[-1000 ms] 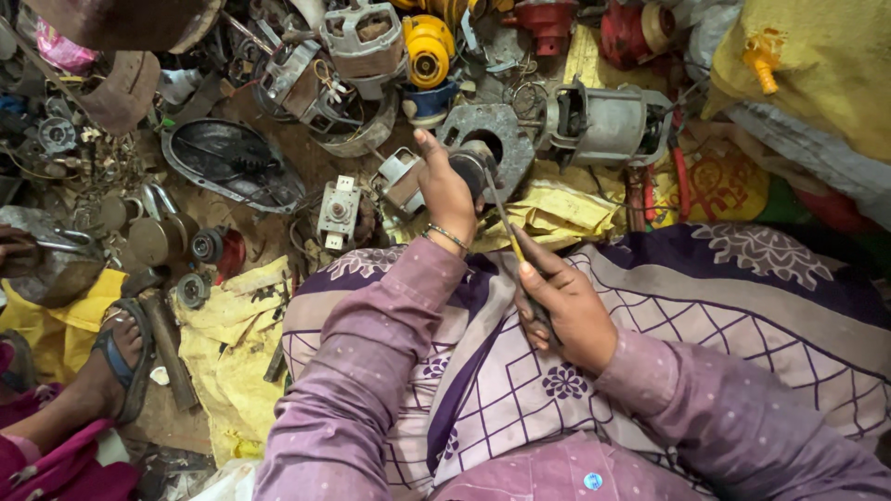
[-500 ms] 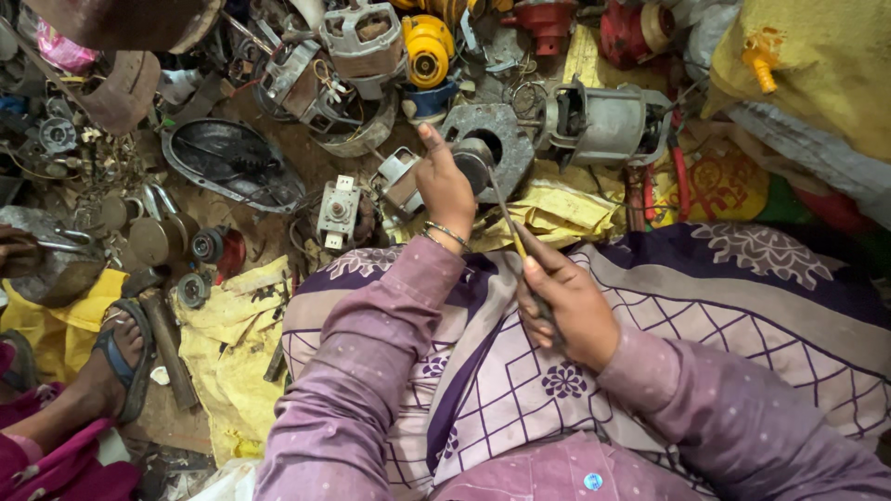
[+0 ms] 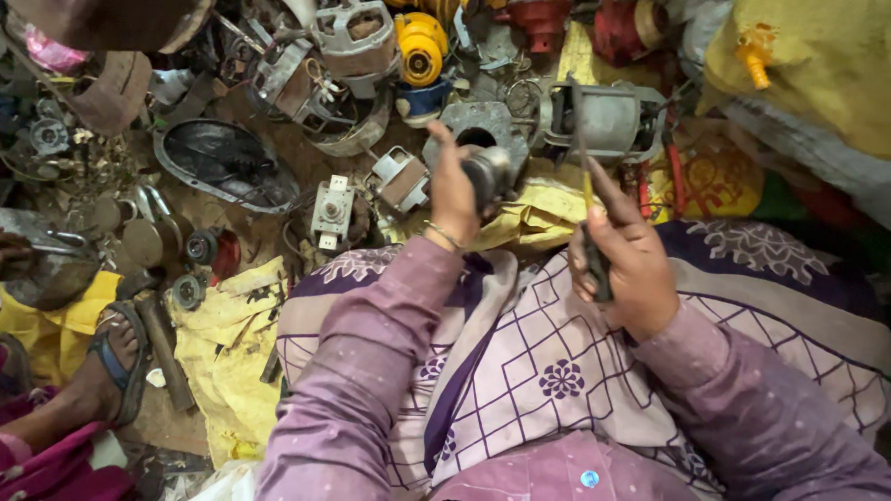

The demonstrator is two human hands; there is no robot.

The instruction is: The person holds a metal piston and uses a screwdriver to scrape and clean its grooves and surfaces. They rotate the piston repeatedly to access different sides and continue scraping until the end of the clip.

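Our left hand (image 3: 453, 190) grips a round grey metal rotor (image 3: 489, 173) (above the yellow sack (image 3: 538, 211)); our right hand (image 3: 624, 269) clasps a slim dark-handled screwdriver (image 3: 588, 218), shaft upright, over patterned cloth (image 3: 557, 362).

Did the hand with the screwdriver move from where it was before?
Yes. The right hand lifted the screwdriver away from the left hand, so its tip now points up at the grey motor housing.
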